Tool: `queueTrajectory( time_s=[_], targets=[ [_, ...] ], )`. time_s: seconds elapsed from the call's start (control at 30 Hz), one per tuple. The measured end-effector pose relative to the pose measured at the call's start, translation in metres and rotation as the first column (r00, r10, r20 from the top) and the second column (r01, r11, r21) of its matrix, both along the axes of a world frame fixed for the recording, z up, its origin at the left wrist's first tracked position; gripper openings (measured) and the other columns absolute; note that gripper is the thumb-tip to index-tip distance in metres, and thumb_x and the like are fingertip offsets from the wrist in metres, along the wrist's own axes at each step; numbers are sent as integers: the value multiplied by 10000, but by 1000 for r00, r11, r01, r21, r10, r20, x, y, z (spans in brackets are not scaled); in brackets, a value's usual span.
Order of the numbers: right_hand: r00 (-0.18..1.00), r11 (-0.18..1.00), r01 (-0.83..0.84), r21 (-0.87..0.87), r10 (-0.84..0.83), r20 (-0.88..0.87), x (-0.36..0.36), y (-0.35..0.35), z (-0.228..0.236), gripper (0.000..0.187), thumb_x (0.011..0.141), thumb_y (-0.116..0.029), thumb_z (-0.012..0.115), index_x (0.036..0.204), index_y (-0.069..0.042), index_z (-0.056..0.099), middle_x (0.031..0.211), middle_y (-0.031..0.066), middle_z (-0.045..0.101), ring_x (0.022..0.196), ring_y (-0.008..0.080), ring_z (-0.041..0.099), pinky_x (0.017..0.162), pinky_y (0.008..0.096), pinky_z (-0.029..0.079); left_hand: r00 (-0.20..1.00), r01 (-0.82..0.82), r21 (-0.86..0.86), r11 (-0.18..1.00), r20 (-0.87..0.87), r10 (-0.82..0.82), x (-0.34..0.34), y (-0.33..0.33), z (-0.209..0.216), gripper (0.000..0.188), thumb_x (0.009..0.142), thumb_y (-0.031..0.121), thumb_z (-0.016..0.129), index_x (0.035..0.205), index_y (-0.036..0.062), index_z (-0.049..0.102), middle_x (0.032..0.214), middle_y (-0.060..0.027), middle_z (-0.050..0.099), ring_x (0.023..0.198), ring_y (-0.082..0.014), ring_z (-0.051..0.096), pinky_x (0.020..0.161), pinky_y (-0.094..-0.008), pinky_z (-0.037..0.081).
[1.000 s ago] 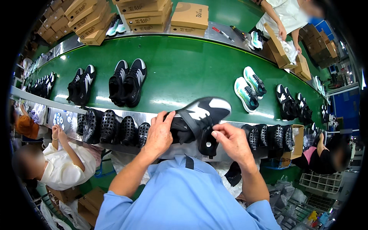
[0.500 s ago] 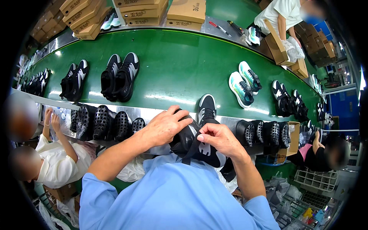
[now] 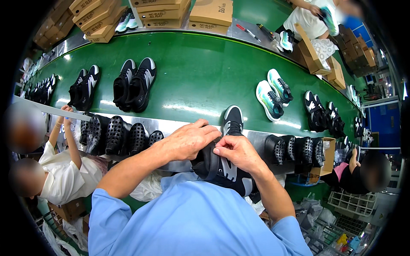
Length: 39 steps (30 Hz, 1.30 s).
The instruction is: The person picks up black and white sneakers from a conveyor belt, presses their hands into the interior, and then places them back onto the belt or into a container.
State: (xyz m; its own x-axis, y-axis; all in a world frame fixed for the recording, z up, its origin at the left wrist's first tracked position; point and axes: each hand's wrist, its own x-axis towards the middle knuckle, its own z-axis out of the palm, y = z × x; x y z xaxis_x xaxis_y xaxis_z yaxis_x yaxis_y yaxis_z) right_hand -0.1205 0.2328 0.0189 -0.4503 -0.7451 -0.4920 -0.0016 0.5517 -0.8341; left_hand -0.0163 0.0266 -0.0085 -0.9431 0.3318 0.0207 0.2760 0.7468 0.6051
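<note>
Tilting toward the lower right with its toe, a black shoe (image 3: pixel 227 170) with pale side markings is held just in front of a light blue shirt (image 3: pixel 200 217), by the near edge of the bench (image 3: pixel 192 72). The right grip (image 3: pixel 240 154) pinches a dark part near the top of the shoe between thumb and fingertip. The left grip (image 3: pixel 188 138) is closed on its upper side, fingers bent over it and thumb hidden; exactly which part each pinches cannot be told. Just beyond them, a second black shoe (image 3: pixel 233 117) points its toe away. Black perforated pieces (image 3: pixel 114 135) line the near edge to the left, and a similar row (image 3: pixel 303 149) stands to the right, beside an open carton (image 3: pixel 329 160). Farther out on the green surface are pairs of black shoes (image 3: pixel 143 81) at left and a white and teal pair (image 3: pixel 268 100) at right. Past the far edge sit stacked brown boxes (image 3: pixel 160 16); at upper right, a co-worker in white (image 3: pixel 302 19) holds up a teal and white shoe (image 3: pixel 329 21)
</note>
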Motion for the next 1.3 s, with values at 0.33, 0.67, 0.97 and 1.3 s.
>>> queueTrajectory(
  time_s=[0.33,0.67,0.97,1.3],
  targets=[
    [836,946,189,-264,-296,-463,2,-1,10,131,916,-91,753,931,25,693,863,122,654,699,196,652,663,322,533,883,-413,14,910,250,397,40,1,-3,733,768,-120,550,1458,128,570,1350,-176,625,1241,-421,569,1081,-459,476],
    [625,988,-153,-26,76,-777,67,-35,-53,343,821,-158,792,1066,-27,590,990,126,637,959,316,681,691,442,565,502,-857,186,481,518,693,77,40,-125,742,832,-9,522,1560,119,453,1247,-337,603,1182,-510,596,1049,-522,475],
    [553,985,-87,-148,-76,-829,63,-36,-140,173,836,-70,695,953,-55,568,915,141,599,899,338,664,727,475,563,108,-994,84,68,752,650,67,64,-159,611,861,38,574,1468,92,548,1342,-252,661,1270,-402,627,1055,-455,490],
    [581,821,562,-106,-482,-656,50,82,-97,209,898,-121,740,994,-17,585,893,141,630,776,264,646,703,397,535,649,-760,56,647,11,761,88,73,-59,161,920,123,693,1026,2,692,1032,-184,674,1030,-395,655,877,-473,543]
  ],
)
